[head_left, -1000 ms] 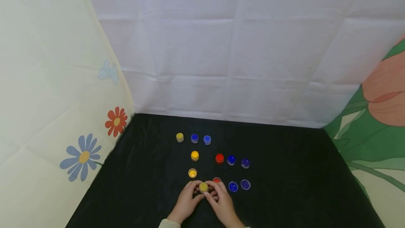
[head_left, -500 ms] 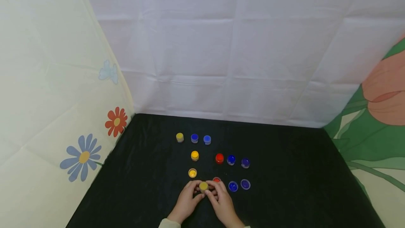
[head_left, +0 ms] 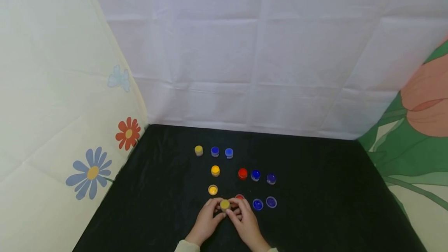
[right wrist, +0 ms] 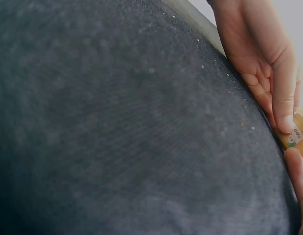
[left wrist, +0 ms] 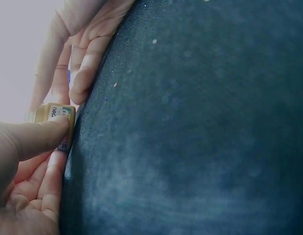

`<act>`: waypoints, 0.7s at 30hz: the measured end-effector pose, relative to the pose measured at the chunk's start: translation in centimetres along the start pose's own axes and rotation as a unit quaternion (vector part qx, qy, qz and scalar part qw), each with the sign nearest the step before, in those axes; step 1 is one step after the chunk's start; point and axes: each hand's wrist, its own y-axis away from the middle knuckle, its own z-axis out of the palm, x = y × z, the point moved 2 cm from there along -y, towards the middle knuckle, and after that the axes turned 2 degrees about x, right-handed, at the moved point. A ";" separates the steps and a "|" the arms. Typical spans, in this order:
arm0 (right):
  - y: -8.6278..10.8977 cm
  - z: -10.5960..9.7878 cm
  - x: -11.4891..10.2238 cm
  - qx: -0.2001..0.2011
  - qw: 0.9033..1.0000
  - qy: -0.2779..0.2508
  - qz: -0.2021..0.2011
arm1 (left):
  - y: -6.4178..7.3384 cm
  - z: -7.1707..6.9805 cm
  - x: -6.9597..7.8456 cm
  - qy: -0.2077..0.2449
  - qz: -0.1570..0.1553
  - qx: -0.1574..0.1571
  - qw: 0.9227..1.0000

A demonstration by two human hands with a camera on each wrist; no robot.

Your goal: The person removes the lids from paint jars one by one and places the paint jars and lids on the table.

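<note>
A small ochre-yellow paint jar point(head_left: 225, 205) is held between both hands, low in the middle of the head view. My left hand point(head_left: 205, 221) pinches it from the left, and the thumb lies across its printed label point(left wrist: 58, 112) in the left wrist view. From the right, my right hand point(head_left: 246, 224) grips the same jar with thumb and fingers. In the right wrist view, part of the jar point(right wrist: 299, 133) shows between the fingertips of both hands. A red round lid point(head_left: 239, 196) is partly hidden behind the right hand's fingers.
On the black cloth point(head_left: 325, 205), a yellow jar point(head_left: 198, 151), blue jar point(head_left: 215, 151) and light blue jar point(head_left: 229, 153) stand farthest back. Nearer are another yellow jar point(head_left: 215, 171), a red jar point(head_left: 242, 174), more blue jars, and lids, including a blue one point(head_left: 258, 204).
Both hands stay on the ochre-yellow jar in nearly the same pose. The head view has shifted by a few pixels; the other jars and lids lie as before.
</note>
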 end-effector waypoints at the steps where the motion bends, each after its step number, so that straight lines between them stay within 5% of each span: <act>1: 0.0 0.0 0.0 0.001 1.000 0.002 -0.002 | 0.0 0.0 0.0 -0.002 0.001 0.001 1.000; 21: 0.1 0.2 0.1 0.025 0.999 -0.021 -0.025 | 0.1 -0.2 0.0 0.003 0.000 -0.011 1.000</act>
